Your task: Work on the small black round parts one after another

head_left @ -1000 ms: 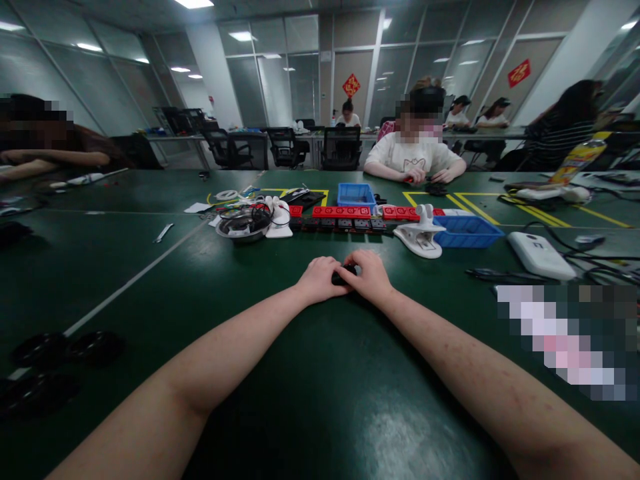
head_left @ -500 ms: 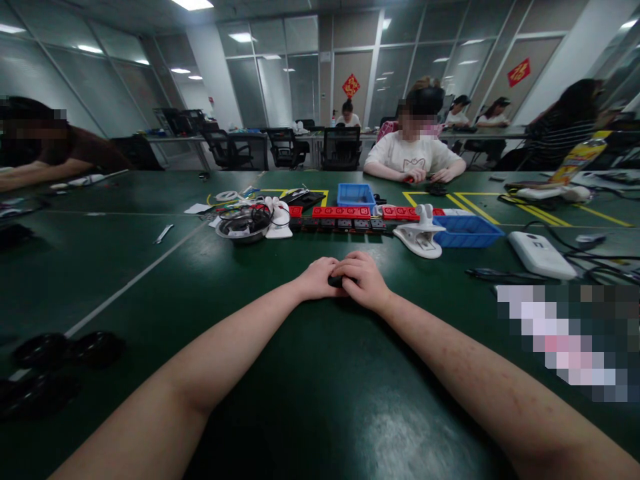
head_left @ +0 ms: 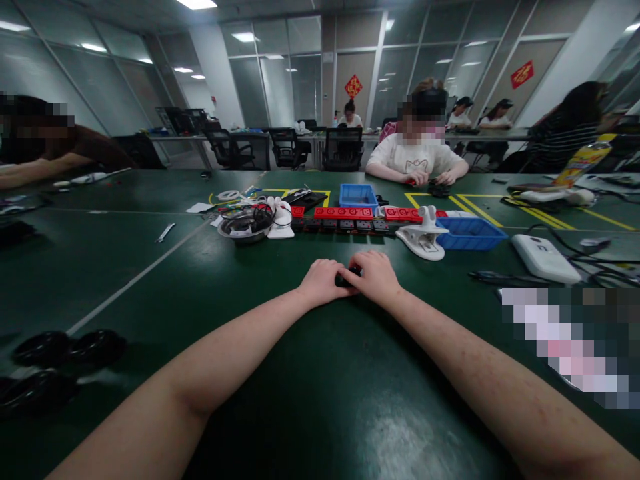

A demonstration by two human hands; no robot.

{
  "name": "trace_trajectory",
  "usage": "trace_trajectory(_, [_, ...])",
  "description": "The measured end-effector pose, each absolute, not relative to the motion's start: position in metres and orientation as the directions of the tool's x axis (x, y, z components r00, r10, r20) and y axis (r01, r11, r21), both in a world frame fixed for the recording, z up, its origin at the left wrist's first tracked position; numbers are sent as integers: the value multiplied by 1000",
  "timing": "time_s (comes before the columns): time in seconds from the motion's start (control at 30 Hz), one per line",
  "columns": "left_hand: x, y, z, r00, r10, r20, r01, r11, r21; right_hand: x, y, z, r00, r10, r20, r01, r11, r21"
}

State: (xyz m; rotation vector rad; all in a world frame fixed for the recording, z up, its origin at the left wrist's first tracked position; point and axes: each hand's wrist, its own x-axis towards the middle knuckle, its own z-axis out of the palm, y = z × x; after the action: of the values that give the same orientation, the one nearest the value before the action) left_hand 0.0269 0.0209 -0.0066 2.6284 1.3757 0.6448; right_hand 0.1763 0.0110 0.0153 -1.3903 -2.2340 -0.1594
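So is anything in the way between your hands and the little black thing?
No, nothing I can see. The left hand and right hand are both already on the black thing. The red row is farther off, beyond them, not in between.

Black object [head_left: 342,281] largely covered (kind unclear), pixelated item [head_left: 565,343] cut off right
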Motion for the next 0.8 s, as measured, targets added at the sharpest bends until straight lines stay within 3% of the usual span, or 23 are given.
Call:
trace_trajectory(0.17, [23,24,-5,577,766,283,685,-643,343,180,14,25,-441,824,357,817,533,-221])
trace_trajectory(0.37, [18,28,3,672,727,143,547,-617,566,190,13,44,-664,720,202,637,686,-351])
trace_trajectory(0.5, [15,31,8,702,709,61,536,-583,611,193,10,47,-733,668,129,589,717,-373])
trace_trajectory(0.7, [16,29,6,716,688,115,440,-574,691,192,5,53,-725,669,163,567,715,-409])
trace_trajectory(0.8, [21,23,5,614,767,189,503,-564,655,191,1,61,-593,764,254,620,635,-461])
